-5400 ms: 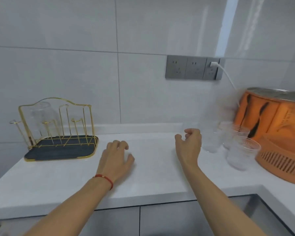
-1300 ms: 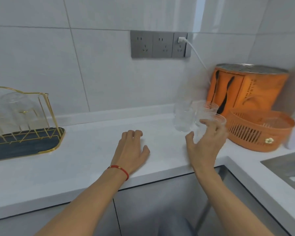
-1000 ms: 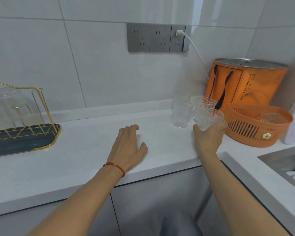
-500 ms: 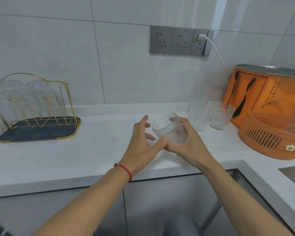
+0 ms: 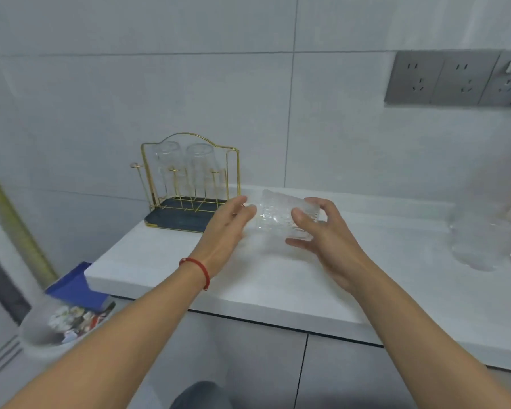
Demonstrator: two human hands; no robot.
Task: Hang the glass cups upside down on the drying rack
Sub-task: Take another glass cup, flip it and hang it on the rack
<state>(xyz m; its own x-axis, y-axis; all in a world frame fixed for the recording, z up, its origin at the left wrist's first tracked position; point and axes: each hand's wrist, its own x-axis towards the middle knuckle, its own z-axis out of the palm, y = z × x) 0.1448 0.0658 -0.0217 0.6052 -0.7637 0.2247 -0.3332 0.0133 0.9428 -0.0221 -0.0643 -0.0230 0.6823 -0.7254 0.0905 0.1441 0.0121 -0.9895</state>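
Note:
A ribbed clear glass cup (image 5: 281, 215) lies tilted on its side above the white counter (image 5: 278, 270). My right hand (image 5: 322, 231) grips it from the right. My left hand (image 5: 227, 225), fingers spread, touches its left end. The gold wire drying rack (image 5: 189, 178) stands on a dark tray at the counter's far left, a short way left of the cup. Two clear glasses (image 5: 183, 160) hang upside down on its pegs. More glass cups (image 5: 478, 240), blurred, stand on the counter at the right.
A grey socket strip (image 5: 455, 78) with a white plug is on the tiled wall at upper right. Beyond the counter's left end, low down, are a blue box (image 5: 77, 287) and a bin of rubbish (image 5: 62, 323).
My right hand took a ribbed cup from the group at the right and carried it left. My left hand rose off the counter to meet it. The view swung left toward the rack.

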